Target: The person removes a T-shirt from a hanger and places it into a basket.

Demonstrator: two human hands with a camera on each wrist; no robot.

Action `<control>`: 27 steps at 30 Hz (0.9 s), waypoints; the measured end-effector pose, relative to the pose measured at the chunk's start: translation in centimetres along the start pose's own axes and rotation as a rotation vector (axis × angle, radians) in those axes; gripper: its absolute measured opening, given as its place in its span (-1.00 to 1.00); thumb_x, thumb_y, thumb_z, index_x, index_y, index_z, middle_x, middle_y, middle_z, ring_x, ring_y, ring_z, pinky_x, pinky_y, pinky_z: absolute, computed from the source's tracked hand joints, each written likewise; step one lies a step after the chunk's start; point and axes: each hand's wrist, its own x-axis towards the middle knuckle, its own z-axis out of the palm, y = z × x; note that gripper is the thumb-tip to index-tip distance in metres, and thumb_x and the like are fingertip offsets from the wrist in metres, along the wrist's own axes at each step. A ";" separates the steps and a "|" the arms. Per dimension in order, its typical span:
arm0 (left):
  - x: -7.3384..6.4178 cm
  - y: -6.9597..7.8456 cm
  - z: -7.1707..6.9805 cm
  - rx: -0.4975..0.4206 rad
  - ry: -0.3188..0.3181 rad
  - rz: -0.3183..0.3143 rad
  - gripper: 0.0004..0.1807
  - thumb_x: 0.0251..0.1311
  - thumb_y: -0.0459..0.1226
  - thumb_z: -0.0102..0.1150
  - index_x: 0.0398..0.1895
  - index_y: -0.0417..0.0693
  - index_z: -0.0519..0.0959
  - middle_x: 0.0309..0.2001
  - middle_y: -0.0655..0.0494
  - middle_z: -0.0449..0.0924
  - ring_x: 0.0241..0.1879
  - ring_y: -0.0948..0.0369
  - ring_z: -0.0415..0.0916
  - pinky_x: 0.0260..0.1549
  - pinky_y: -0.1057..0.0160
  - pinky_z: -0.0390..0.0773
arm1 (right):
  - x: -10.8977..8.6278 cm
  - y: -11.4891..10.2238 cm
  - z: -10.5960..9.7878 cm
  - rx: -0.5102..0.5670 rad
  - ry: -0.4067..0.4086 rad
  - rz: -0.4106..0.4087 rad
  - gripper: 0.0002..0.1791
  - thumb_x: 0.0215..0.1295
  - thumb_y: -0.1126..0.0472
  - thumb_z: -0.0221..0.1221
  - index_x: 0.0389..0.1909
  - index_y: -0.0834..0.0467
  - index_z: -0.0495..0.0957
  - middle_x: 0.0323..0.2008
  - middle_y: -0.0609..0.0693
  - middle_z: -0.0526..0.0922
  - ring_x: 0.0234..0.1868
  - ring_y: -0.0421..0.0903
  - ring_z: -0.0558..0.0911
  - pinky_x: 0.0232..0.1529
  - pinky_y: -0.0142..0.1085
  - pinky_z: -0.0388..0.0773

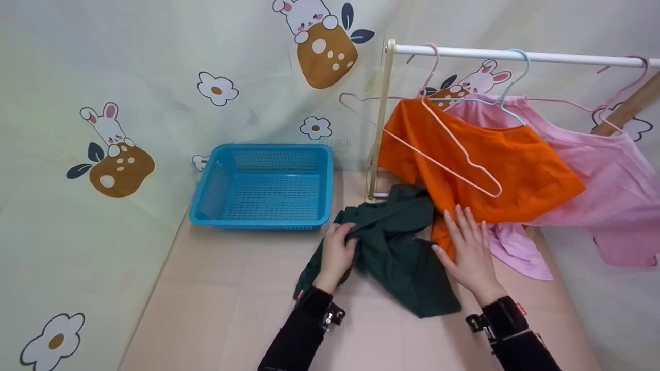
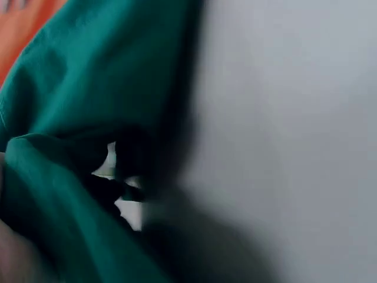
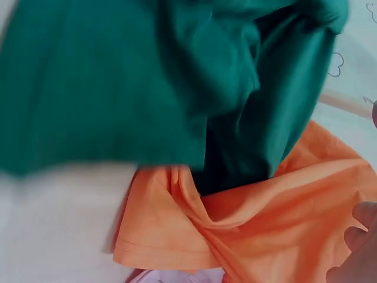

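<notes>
A crumpled dark green garment lies on the table in front of the clothes rack. My left hand grips a fold of it near its left side, and green cloth fills much of the left wrist view. Fingers spread and straight, my right hand is by the lower edge of an orange shirt; whether it touches the cloth I cannot tell. In the right wrist view its fingers appear beside the orange shirt. That shirt hangs from the rack on a blue hanger.
An empty pink hanger hangs in front of the orange shirt. A pink shirt hangs behind it on the white rack bar. To the left a blue basket stands on the table, against the patterned backdrop.
</notes>
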 end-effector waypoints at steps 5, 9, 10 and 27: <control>2.2 2.0 -2.0 -0.142 0.099 -0.049 -0.74 0.20 -0.48 0.20 -0.05 -0.18 0.67 -0.12 -0.08 0.49 -0.06 -0.02 0.50 0.04 0.00 0.49 | 0.0 0.4 -0.1 -0.013 0.011 0.004 -0.10 0.22 0.00 0.28 0.52 0.14 0.13 0.49 0.26 0.10 0.51 0.21 -0.01 0.38 0.31 -0.18; 3.7 3.7 -3.7 -0.205 0.159 -0.064 -0.75 0.22 -0.46 0.20 -0.06 -0.12 0.68 -0.09 -0.06 0.51 -0.04 0.00 0.50 0.05 0.02 0.48 | 0.0 0.6 -0.2 -0.008 0.015 0.013 -0.09 0.20 0.01 0.30 0.52 0.13 0.13 0.51 0.23 0.07 0.52 0.20 -0.02 0.38 0.31 -0.18; 4.1 4.1 -4.1 -0.219 0.172 -0.063 -0.75 0.22 -0.46 0.20 -0.06 -0.12 0.69 -0.09 -0.05 0.52 -0.04 0.01 0.50 0.04 0.02 0.48 | -0.1 0.6 -0.3 -0.008 0.016 0.015 -0.08 0.19 0.01 0.31 0.52 0.14 0.13 0.52 0.22 0.06 0.52 0.20 -0.02 0.38 0.31 -0.18; 11.4 10.3 -15.1 -0.395 0.515 0.059 -0.78 0.31 -0.46 0.15 -0.04 -0.20 0.67 -0.04 -0.01 0.56 -0.01 0.17 0.44 0.05 0.19 0.42 | -0.2 1.8 -1.2 -0.014 0.001 0.049 -0.10 0.21 0.01 0.29 0.53 0.13 0.12 0.51 0.28 0.05 0.52 0.22 -0.04 0.40 0.28 -0.23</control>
